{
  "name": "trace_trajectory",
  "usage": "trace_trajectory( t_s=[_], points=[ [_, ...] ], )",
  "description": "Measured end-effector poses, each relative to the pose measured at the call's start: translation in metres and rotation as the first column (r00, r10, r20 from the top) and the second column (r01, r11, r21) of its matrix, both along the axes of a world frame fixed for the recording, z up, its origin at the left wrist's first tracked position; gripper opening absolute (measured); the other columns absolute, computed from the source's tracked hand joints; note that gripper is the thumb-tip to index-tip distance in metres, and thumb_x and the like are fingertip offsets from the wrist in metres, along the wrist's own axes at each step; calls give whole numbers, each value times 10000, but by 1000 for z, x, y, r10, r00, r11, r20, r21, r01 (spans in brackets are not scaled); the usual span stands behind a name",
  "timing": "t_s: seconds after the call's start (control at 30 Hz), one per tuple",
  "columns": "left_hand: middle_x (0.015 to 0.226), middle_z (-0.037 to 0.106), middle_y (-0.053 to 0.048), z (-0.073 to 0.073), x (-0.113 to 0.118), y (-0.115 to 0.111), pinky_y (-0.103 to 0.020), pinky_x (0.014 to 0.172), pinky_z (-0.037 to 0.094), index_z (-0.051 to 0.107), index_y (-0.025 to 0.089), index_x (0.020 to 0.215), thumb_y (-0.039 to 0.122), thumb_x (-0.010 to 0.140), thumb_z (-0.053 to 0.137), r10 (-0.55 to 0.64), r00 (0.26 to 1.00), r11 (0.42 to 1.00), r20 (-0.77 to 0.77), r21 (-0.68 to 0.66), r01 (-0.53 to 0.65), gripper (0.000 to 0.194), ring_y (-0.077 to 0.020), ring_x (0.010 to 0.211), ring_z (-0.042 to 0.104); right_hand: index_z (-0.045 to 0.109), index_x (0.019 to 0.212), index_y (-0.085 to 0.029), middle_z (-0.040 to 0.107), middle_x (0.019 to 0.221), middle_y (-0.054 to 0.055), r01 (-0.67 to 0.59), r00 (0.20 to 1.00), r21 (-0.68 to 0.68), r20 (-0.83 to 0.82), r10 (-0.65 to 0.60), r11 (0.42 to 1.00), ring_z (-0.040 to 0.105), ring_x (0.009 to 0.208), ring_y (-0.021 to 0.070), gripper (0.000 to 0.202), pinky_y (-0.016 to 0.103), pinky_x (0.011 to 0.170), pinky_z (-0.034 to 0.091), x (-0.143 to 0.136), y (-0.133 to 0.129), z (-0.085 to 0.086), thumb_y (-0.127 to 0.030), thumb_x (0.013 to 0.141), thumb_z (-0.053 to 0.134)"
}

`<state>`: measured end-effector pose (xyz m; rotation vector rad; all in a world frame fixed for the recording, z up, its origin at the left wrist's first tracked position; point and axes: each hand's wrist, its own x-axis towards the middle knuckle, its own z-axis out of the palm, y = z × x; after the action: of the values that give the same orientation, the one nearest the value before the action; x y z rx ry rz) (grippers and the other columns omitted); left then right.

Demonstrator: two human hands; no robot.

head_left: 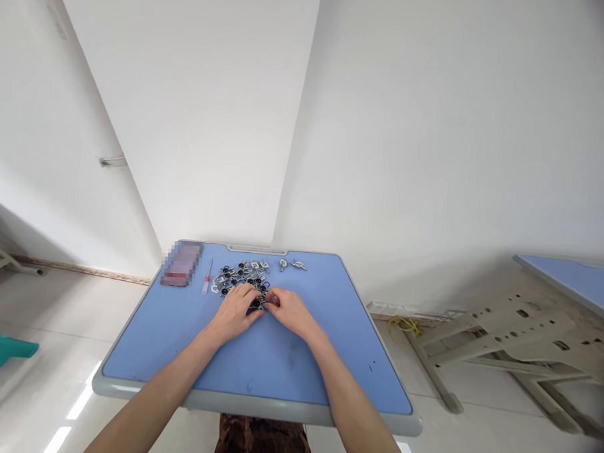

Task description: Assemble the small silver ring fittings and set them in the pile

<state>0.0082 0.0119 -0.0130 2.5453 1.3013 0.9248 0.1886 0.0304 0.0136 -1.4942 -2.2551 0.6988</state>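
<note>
On the blue desk top lies a pile of small metal parts with black round pieces. At the pile's near edge, my left hand is closed around a small black and metal part. My right hand meets it from the right, its fingers pinched on something small and reddish, mostly hidden by the fingers. Two silver metal parts lie apart behind my right hand. A screwdriver with a clear and red handle lies left of the pile.
A pixelated flat reddish object lies at the desk's back left corner. The desk stands against a white wall. Another desk is at the right, a green stool at the left, and a yellow cord on the floor.
</note>
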Motion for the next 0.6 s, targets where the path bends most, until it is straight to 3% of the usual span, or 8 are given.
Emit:
trace_trajectory(
  t_s=[0.13, 0.27, 0.4, 0.5, 0.6],
  points=[
    [870, 561, -31, 7, -1, -2, -323, 749, 396, 521, 188, 871, 297, 850, 532, 107, 984, 992, 143, 49, -115, 111, -184, 848, 525, 620, 812, -168, 621, 693, 8, 71, 997, 32, -45, -69, 997, 536, 617, 129, 166, 225, 572, 378, 8, 7, 2, -281, 797, 499],
    [636, 463, 19, 11, -4, -3, -292, 653, 350, 416, 187, 670, 270, 927, 377, 223, 947, 972, 232, 28, -235, 273, -139, 617, 450, 618, 812, -156, 632, 732, 25, 119, 993, 94, 14, -121, 988, 556, 668, 143, 211, 235, 608, 405, 5, 24, 8, -275, 829, 444],
    [613, 468, 27, 9, -5, -2, -286, 641, 343, 416, 192, 694, 281, 935, 358, 252, 927, 965, 278, 0, -262, 263, -136, 583, 433, 601, 1016, -187, 655, 878, 40, 73, 988, 168, 119, -94, 983, 585, 793, 157, 231, 248, 695, 412, -13, 48, 16, -212, 848, 444],
    [619, 495, 25, 7, -4, 0, -291, 646, 348, 435, 193, 718, 281, 916, 393, 256, 922, 963, 290, 3, -268, 220, -135, 578, 437, 534, 1183, -231, 605, 1108, 76, 0, 974, 223, 222, -51, 975, 580, 927, 182, 357, 276, 774, 398, -29, 64, 21, -145, 848, 448],
    [616, 511, 25, 6, -4, 2, -297, 654, 352, 448, 193, 725, 277, 903, 411, 256, 919, 963, 301, 3, -269, 200, -134, 572, 446, 571, 1139, -246, 594, 1121, 84, -91, 946, 228, 324, 13, 969, 592, 912, 197, 338, 283, 752, 399, -41, 75, 23, -134, 839, 467]
  ],
)
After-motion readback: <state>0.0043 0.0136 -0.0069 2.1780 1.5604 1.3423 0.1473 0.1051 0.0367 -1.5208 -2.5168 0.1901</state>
